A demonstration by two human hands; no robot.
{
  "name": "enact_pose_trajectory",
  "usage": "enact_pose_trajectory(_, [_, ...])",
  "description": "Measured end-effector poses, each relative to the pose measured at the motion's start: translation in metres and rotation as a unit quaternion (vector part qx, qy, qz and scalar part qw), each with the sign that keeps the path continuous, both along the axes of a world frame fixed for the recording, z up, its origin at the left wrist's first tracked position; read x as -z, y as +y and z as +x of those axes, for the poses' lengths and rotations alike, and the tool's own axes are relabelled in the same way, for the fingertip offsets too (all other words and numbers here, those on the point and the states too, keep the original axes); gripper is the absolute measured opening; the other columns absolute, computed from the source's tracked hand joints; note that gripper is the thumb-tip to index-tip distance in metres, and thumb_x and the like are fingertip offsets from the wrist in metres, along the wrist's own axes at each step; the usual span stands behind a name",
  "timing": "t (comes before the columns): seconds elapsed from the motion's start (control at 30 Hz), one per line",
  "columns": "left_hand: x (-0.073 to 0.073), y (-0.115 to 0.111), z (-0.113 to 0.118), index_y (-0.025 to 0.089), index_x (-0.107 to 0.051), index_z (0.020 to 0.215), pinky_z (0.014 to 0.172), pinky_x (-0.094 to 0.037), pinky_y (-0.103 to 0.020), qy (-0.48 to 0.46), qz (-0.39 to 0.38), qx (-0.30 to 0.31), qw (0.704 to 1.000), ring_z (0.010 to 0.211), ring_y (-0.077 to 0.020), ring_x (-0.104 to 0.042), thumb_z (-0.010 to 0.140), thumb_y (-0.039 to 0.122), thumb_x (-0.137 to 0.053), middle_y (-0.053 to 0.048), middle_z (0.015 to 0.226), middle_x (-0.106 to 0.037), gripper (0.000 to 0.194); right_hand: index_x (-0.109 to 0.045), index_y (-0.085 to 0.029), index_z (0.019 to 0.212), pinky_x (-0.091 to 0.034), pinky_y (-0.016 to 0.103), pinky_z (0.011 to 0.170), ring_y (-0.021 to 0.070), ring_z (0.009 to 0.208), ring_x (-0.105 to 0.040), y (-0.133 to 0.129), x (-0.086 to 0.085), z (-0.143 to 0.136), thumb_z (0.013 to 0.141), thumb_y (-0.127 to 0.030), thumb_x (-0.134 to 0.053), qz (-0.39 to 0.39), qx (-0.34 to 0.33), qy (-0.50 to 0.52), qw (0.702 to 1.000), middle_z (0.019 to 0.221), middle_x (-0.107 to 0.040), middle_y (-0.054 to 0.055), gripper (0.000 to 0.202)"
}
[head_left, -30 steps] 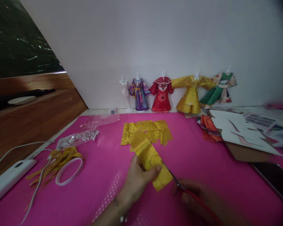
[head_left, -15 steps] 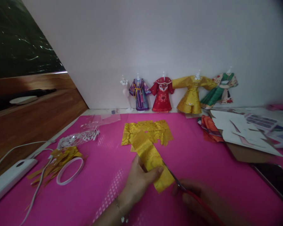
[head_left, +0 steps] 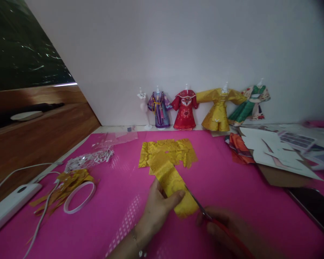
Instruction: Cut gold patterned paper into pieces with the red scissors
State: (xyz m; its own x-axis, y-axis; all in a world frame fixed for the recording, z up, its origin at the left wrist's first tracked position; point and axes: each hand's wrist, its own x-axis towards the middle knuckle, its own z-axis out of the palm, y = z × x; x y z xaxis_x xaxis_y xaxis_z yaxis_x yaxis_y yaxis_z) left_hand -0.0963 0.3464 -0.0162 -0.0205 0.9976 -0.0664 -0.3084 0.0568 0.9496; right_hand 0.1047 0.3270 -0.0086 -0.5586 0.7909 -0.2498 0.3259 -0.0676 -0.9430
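My left hand (head_left: 159,205) pinches a strip of yellow patterned fabric (head_left: 174,181) between thumb and fingers, with a bracelet at the wrist. My right hand (head_left: 224,223), somewhat blurred, is closed around red-handled scissors (head_left: 205,213). Their dark blades lie against the right edge of the strip; how far they are spread is hard to tell. Behind the strip, more yellow fabric pieces (head_left: 187,149) lie on the pink mat (head_left: 124,183), partly covered by the strip's far end.
Small dress forms stand along the wall, several dressed, including one in a red dress (head_left: 185,111). A power strip (head_left: 13,207), yellow scraps (head_left: 70,183) and a white ring (head_left: 67,205) are at left. White sheets (head_left: 275,151) and a phone (head_left: 313,205) are at right.
The near end of the yellow strip has shifted slightly up and curled. My hands and the scissors have moved only a little, and the view has shifted slightly.
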Motion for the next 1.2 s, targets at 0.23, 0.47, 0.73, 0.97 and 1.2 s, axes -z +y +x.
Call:
enact_pose_trajectory(0.23, [-0.005,-0.001,0.001,0.018,-0.06,0.098,0.067,-0.055,-0.031,-0.012,-0.006,-0.005,1.0,0.07,-0.0184,-0.069,0.061,0.021,-0.086,-0.004,0.091,-0.074,0.046,-0.066,-0.024,0.075,-0.045,0.034,0.062,0.0235,0.068,-0.051,-0.004,-0.009,0.001,0.075,-0.085,-0.037,0.058,0.022,-0.06,0.996,0.07,-0.055,0.004,0.068])
enact_pose_trajectory(0.47, [-0.003,0.002,-0.001,0.02,-0.061,0.097,0.066,-0.054,-0.034,0.006,-0.009,-0.009,1.0,0.067,-0.0205,-0.066,0.057,0.023,-0.087,0.0,0.077,-0.07,0.048,-0.059,-0.022,0.074,-0.032,0.025,0.05,0.0135,0.056,-0.039,-0.001,0.002,-0.002,0.085,-0.072,-0.043,0.043,-0.002,0.021,0.999,0.062,-0.04,-0.004,0.053])
enact_pose_trajectory(0.73, [0.0,0.001,0.0,0.018,-0.059,0.099,0.062,-0.054,-0.028,-0.001,0.005,0.01,1.0,0.069,-0.0179,-0.067,0.063,0.024,-0.085,-0.001,0.08,-0.071,0.044,-0.059,-0.019,0.079,-0.025,0.023,0.05,0.0104,0.056,-0.032,0.001,0.008,-0.002,0.085,-0.069,-0.049,0.014,-0.003,0.066,0.998,0.063,-0.037,-0.006,0.052])
enact_pose_trajectory(0.97, [0.004,0.0,0.004,0.018,-0.058,0.101,0.064,-0.056,-0.029,0.004,0.006,0.007,1.0,0.083,-0.024,-0.072,0.064,0.026,-0.085,-0.007,0.096,-0.075,0.046,-0.069,-0.02,0.081,-0.041,0.027,0.064,0.0169,0.068,-0.047,0.0,-0.001,-0.001,0.085,-0.068,-0.05,0.042,0.001,0.05,0.998,0.071,-0.051,-0.001,0.052])
enact_pose_trajectory(1.2, [0.009,0.0,0.003,0.017,-0.058,0.103,0.07,-0.058,-0.034,-0.001,0.007,0.016,1.0,0.093,-0.0306,-0.071,0.063,0.03,-0.085,-0.01,0.102,-0.075,0.049,-0.066,-0.019,0.074,-0.043,0.028,0.064,0.0151,0.06,-0.044,0.002,0.005,-0.003,0.084,-0.07,-0.049,0.032,-0.012,0.064,0.997,0.058,-0.043,-0.004,0.055])
